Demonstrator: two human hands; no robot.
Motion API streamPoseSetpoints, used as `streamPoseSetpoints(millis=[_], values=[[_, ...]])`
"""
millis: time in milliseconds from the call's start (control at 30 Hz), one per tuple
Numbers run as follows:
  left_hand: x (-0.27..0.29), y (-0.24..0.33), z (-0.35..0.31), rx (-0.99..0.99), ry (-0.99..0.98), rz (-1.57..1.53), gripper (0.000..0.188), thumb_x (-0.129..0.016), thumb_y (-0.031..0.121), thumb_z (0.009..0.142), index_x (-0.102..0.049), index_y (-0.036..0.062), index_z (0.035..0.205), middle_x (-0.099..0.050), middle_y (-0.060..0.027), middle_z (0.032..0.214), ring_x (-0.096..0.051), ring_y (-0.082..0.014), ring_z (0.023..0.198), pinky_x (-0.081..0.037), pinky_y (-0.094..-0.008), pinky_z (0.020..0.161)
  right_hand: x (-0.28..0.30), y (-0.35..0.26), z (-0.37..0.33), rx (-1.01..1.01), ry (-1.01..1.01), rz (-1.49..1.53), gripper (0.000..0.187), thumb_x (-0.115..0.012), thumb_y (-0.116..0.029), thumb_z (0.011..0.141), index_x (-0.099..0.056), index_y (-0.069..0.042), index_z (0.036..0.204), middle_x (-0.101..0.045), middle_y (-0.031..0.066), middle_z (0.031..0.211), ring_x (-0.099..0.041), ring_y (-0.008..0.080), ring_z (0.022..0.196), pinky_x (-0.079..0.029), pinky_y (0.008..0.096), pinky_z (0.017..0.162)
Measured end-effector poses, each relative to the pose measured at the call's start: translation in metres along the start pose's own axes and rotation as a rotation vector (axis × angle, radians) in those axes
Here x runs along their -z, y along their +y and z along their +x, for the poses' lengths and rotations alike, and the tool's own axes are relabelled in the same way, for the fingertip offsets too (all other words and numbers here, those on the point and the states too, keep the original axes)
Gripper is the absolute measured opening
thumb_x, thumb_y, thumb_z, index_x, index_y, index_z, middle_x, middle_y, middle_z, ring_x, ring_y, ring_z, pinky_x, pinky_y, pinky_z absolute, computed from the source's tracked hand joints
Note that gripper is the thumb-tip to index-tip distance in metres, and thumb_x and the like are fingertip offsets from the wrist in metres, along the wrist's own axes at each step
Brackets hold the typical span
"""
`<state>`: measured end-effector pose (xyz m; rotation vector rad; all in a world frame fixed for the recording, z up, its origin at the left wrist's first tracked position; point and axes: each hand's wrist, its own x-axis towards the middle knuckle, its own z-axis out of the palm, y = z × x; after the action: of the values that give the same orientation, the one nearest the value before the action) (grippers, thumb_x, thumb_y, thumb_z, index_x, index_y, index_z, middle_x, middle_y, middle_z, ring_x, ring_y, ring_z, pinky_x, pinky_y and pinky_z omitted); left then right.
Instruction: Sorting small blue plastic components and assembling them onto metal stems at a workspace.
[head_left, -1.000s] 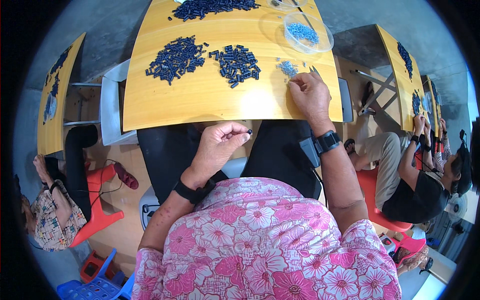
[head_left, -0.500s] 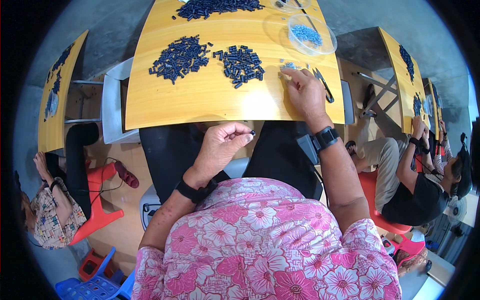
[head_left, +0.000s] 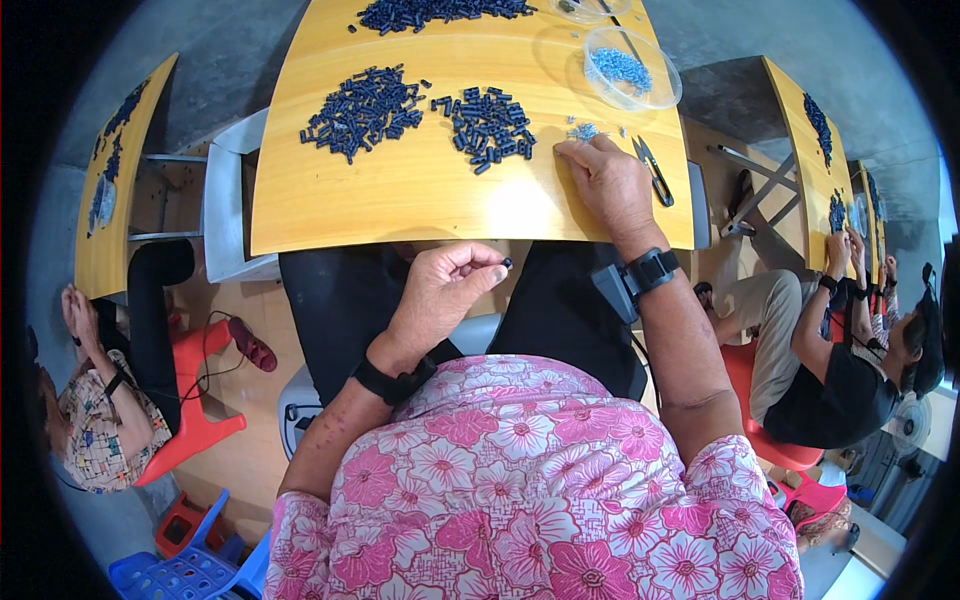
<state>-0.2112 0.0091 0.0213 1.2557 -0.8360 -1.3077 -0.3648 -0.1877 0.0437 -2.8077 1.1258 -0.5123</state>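
Note:
My left hand [head_left: 455, 285] is closed just off the table's near edge. It pinches a small black tubular piece [head_left: 507, 263], whose end shows past the thumb and finger. My right hand [head_left: 610, 185] rests low over the table with its fingers drawn together, beside a small heap of pale blue and silvery bits [head_left: 584, 131]. What is between its fingertips, if anything, is hidden. Snips [head_left: 652, 170] with black handles lie to the right of that hand. Two piles of black tubular pieces, a left pile [head_left: 362, 112] and a right pile [head_left: 488, 128], lie farther left.
A clear round tub [head_left: 630, 68] holds more blue bits. Another clear tub [head_left: 590, 8] stands at the far edge, near a large black pile [head_left: 440, 10]. People sit at a left side table [head_left: 115, 235] and a right side table [head_left: 800, 130].
My right hand has shifted slightly and its fingers have come down closer to the small blue heap. My left hand stays still with the black piece.

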Motion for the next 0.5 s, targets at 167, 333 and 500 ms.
streamPoseSetpoints(millis=[167,333,500], values=[[0.001,0.000,-0.001,-0.010,0.001,0.010,0.012,-0.065,0.005,0.090,-0.066,-0.0019,0.100,-0.064,0.0023,0.086,-0.052,-0.0014,0.074,-0.042,-0.0171,0.064,-0.005,0.002,-0.004,0.078,0.059,0.029,0.011,-0.063,-0.013,0.085,-0.071,-0.013,0.092,-0.065,0.0062,0.082,-0.065,0.0284,0.072,-0.053,0.0366,0.064],[-0.002,0.003,-0.003,-0.020,0.011,0.019,0.011,-0.065,0.006,0.090,-0.067,-0.0017,0.098,-0.064,0.0027,0.086,-0.053,-0.0020,0.075,-0.044,-0.0182,0.067,-0.014,0.004,-0.008,0.053,0.076,0.026,0.007,-0.062,-0.011,0.085,-0.066,-0.011,0.091,-0.065,0.0082,0.084,-0.065,0.0295,0.074,-0.053,0.0371,0.064],[-0.003,0.008,-0.008,-0.049,0.034,0.049,0.013,-0.065,0.008,0.090,-0.067,-0.0018,0.098,-0.065,0.0021,0.087,-0.054,-0.0027,0.077,-0.044,-0.0187,0.069,-0.011,-0.003,-0.014,-0.020,0.030,-0.016,0.007,-0.061,-0.007,0.086,-0.062,-0.008,0.093,-0.065,0.0118,0.088,-0.064,0.0325,0.078,-0.052,0.0377,0.067]])
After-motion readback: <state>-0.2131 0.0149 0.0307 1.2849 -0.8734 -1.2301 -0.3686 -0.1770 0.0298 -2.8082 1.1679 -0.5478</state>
